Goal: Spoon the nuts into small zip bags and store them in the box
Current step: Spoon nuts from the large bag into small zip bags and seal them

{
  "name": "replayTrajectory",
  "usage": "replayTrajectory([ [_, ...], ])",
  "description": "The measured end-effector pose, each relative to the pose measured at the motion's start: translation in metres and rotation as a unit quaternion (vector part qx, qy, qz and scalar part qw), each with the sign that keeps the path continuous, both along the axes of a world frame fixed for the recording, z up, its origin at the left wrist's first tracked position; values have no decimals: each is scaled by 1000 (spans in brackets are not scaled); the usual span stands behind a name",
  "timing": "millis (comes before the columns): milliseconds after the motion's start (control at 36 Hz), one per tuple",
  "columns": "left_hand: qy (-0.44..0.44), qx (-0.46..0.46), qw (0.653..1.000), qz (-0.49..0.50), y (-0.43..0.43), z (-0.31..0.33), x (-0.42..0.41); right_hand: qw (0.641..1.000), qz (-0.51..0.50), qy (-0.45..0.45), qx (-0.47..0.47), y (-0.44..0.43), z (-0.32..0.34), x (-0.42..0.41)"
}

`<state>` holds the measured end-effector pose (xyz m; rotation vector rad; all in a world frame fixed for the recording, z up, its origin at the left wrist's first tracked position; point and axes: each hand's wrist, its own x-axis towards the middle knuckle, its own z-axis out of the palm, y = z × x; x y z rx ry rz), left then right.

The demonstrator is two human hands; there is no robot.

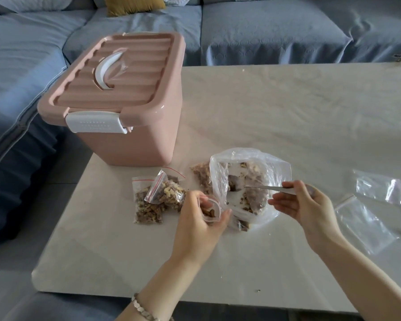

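Note:
My left hand grips a small zip bag, holding its mouth open with some nuts inside. My right hand pinches the handle of a metal spoon whose bowl reaches into a large clear bag of nuts lying open on the table. Left of my hands lie several filled small zip bags with red strips. The pink storage box stands at the table's far left corner, its lid on and its white latch down.
Empty clear zip bags lie on the white table to the right. A few nut crumbs sit near the front edge. A blue-grey sofa wraps the table's far and left sides.

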<state>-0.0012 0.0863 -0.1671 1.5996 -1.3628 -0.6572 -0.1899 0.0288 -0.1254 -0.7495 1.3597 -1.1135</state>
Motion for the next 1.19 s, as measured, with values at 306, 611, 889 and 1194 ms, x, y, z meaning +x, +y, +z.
replayTrajectory([
  [306, -11, 49, 999, -12, -3, 2, -6, 999, -10, 6, -50, 15, 32, -44],
  [611, -50, 17, 999, 8, -9, 4, -14, 989, 66, 48, -125, 27, 66, -20],
  [889, -31, 13, 999, 15, -8, 2, -15, 802, 227, 371, -410, 60, 68, -4],
  [1194, -27, 17, 999, -7, -5, 7, -17, 814, 249, 364, -378, 51, 67, -2],
])
